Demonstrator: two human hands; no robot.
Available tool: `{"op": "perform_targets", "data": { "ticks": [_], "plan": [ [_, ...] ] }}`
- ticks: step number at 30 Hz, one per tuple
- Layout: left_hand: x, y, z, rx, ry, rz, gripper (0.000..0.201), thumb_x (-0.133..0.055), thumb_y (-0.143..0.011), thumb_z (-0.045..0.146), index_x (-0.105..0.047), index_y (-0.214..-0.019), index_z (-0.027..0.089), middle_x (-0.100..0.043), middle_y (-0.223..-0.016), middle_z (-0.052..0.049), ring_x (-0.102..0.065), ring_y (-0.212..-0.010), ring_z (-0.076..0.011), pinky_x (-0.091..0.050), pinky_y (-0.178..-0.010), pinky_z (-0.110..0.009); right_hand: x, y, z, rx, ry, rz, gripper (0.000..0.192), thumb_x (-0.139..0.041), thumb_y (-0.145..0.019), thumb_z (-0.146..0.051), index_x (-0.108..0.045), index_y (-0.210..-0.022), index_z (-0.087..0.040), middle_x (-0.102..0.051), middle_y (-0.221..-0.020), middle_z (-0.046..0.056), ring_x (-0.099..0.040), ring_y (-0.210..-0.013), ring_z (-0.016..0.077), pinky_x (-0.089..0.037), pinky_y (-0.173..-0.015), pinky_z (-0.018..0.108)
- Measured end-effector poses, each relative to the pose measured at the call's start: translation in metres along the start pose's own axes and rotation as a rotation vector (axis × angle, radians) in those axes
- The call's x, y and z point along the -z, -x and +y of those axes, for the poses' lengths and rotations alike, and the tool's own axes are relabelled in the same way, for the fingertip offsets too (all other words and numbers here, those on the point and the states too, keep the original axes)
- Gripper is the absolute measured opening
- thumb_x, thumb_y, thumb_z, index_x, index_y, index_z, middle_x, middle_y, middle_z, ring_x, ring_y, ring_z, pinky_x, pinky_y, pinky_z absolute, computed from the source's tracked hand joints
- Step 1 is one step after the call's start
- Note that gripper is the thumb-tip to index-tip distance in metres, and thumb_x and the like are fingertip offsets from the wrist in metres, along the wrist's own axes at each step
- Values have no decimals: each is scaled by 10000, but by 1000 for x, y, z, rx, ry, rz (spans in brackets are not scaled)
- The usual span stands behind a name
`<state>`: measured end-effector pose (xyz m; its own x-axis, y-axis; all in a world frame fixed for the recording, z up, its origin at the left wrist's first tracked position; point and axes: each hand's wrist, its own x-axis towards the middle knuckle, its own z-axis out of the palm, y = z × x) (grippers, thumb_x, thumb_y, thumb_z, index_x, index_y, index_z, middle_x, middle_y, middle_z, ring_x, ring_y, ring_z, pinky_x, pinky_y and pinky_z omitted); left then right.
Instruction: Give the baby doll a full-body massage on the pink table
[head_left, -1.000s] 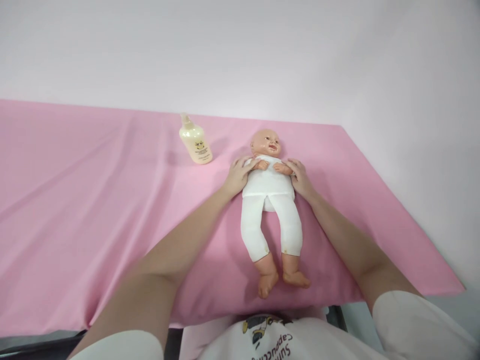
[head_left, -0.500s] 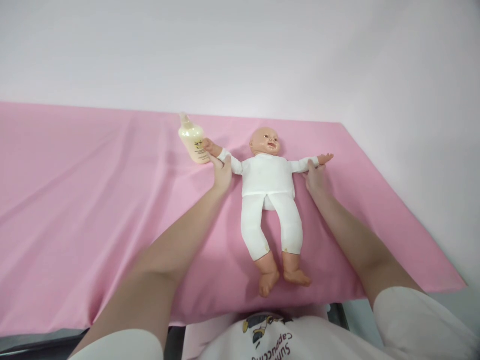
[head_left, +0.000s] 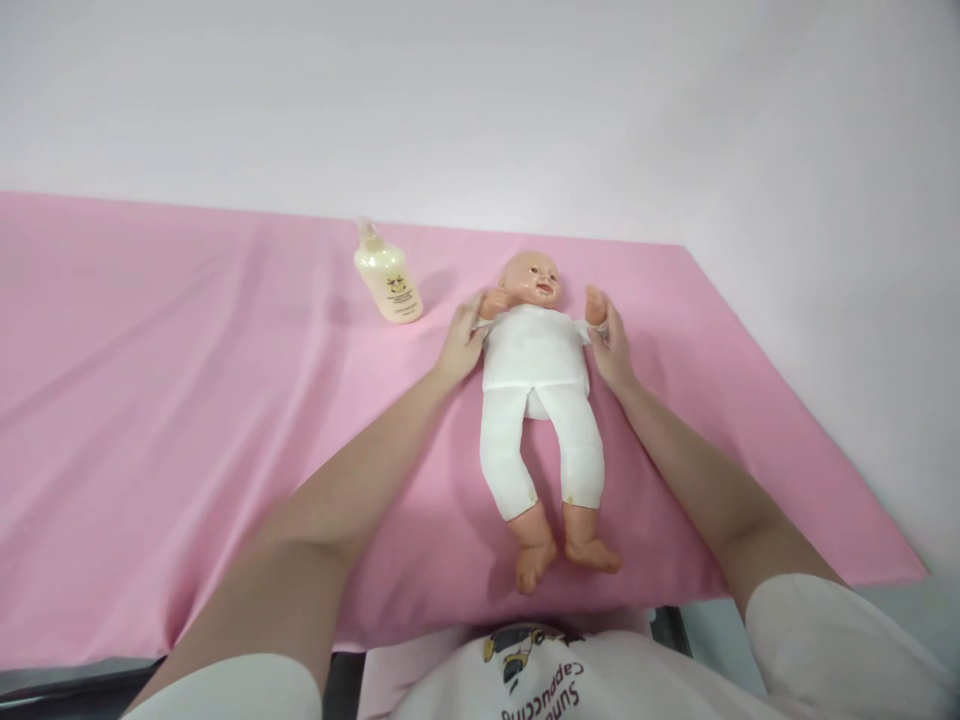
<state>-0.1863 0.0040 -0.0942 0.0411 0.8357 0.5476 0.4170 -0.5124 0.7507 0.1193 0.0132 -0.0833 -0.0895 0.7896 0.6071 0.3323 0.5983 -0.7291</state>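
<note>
A baby doll (head_left: 536, 350) in a white top and trousers lies on its back, feet toward me. My left hand (head_left: 462, 340) is closed round the doll's arm on the left, which is bent so its small hand rests near the chin. On the other side, my right hand (head_left: 612, 350) grips the doll's other arm, folded upward with the little hand raised beside the head. Parts of both sleeves are covered by my fingers. A pump bottle (head_left: 393, 285) of pale yellow liquid is left of the doll, apart from my left hand.
Pink cloth (head_left: 225, 400) covers the table and creases on the left. A white wall (head_left: 450, 110) rises behind the table's far edge. My own white shirt (head_left: 600, 670) is at the near edge.
Both doll arms, stretched out sideways before, are now folded in toward the head. My hands have moved inward with them, and the bottle's front is no longer partly covered.
</note>
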Motion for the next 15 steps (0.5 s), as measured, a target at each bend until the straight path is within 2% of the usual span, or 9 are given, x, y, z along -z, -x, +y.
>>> {"op": "perform_targets", "data": {
  "ticks": [3,6,10,15],
  "plan": [
    [-6,0,2,-53,-132,-110,490,-496,-987,276,-593,-1466,242,-570,-1490,-116,-509,-1411,-288,-314,-1274,-530,-5,2,-2,60,104,-175,473,-487,-987,-514,-617,-1391,-306,-615,-1444,89,-525,-1400,283,-322,-1280,546],
    [-7,0,3,-60,-181,-128,514,-471,-975,218,-591,-1473,261,-559,-1495,-100,-502,-1408,-280,-325,-1268,-519,-7,3,0,69,144,-214,430,-469,-988,-429,-644,-1364,-317,-629,-1415,77,-539,-1376,277,-315,-1283,553],
    [-4,2,5,-32,-166,-97,535,-495,-1002,318,-511,-1528,219,-543,-1512,-153,-476,-1436,-311,-301,-1276,-541,-6,4,-1,31,65,-126,506,-524,-972,-498,-561,-1428,-282,-598,-1461,103,-526,-1397,276,-341,-1274,535],
    [1,2,2,1,21,127,761,-558,-982,568,-300,-1602,210,-452,-1586,-194,-391,-1527,-301,-243,-1309,-492,1,0,5,-98,-77,105,729,-540,-948,-606,-333,-1551,-253,-420,-1615,149,-423,-1507,280,-357,-1260,540]
  ]
}}
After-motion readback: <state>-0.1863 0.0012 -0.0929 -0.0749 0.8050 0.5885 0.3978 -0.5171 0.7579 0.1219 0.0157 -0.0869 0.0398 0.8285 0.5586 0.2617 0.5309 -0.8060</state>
